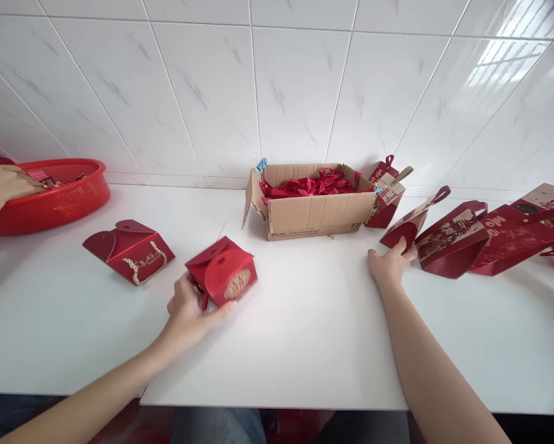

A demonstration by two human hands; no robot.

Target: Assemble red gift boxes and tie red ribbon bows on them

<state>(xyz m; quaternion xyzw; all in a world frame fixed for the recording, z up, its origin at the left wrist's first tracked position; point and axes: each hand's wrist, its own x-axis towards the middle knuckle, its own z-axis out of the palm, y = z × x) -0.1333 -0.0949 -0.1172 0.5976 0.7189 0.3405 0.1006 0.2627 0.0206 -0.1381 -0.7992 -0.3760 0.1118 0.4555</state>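
Note:
My left hand (191, 306) is closed round the lower left side of a red gift box (224, 271) with a gold patterned oval on its front. On the right, my right hand (391, 260) grips the base of a small dark red and cream box (408, 225) with a loop on top. Just right of that hand stands a dark red box with a printed panel (455, 237). Left of my left hand, a dark red box with gold rope handles (140, 256) rests on the white table (304, 345).
An open cardboard carton (320, 216) with red ribbons stands near the tiled wall. More red boxes (512, 240) line the right side. At the far left, another person's hand (8, 182) reaches into a red plastic basket (68, 206).

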